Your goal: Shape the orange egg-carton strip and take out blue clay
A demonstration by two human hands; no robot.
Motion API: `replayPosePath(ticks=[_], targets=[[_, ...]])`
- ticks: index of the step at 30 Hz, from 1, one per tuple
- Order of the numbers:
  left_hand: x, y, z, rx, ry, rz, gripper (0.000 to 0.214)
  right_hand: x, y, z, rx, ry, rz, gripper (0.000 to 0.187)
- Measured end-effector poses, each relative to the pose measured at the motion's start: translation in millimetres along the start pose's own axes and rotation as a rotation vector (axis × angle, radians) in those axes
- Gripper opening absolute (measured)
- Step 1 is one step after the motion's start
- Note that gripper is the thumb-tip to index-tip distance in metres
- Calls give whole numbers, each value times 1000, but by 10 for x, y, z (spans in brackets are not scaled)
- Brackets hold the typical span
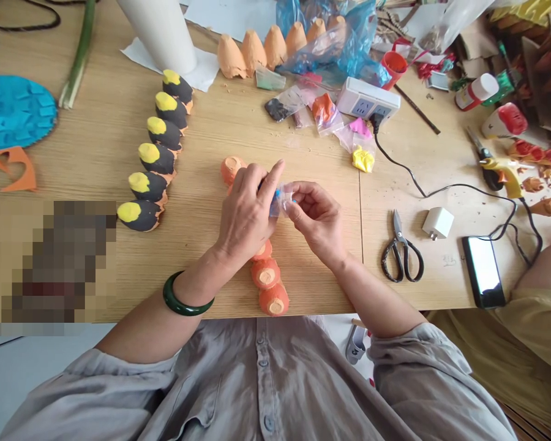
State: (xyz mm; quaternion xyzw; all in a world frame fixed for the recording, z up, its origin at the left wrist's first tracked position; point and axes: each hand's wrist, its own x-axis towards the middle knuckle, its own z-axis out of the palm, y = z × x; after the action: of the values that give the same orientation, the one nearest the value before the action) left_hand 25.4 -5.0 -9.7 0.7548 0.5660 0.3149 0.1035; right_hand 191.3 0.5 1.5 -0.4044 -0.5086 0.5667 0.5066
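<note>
Between my two hands is a small clear plastic bag (282,199) with bits of blue in it. My left hand (248,211), a dark green bangle (189,294) on its wrist, pinches the bag's left side with the index finger pointing up. The fingertips of my right hand (319,220) grip its right side. Under my left hand runs a strip of orange egg-carton cups (266,272), partly hidden by the hand. Left of it stands a row of dark cups with yellow tips (158,156).
Scissors (400,248), a white charger (438,223) and a phone (483,271) lie to the right. Clay packets (324,113) and a power strip (368,99) with a black cord sit behind. A blue oval piece (18,113) lies far left. Another person's arm (546,269) is at right.
</note>
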Motion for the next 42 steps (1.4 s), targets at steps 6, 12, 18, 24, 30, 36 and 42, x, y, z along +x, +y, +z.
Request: replayPosePath(ticks=[6,12,18,24,30,36,42], targets=[[4,67,7,-34,-67,-36,64,-62,34,-51,-292,-8,-183,23],[25,218,5,22,-92,-15,66,5,68,-207,-521,16,-392,13],[15,225,-33,-23,-86,22,73,-9,94,-172,-571,59,-456,15],[10,140,-46,-47,-89,65,74,-37,70,-130,-516,42,-329,18],[25,-39,27,-149,-4,160,67,33,-6,-113,-213,0,-136,37],[62,-84,-47,-130,-13,41,64,162,-32,-133,81,-61,75,57],[78,-131,-51,-93,51,19,70,238,-24,-238,128,-87,186,59]])
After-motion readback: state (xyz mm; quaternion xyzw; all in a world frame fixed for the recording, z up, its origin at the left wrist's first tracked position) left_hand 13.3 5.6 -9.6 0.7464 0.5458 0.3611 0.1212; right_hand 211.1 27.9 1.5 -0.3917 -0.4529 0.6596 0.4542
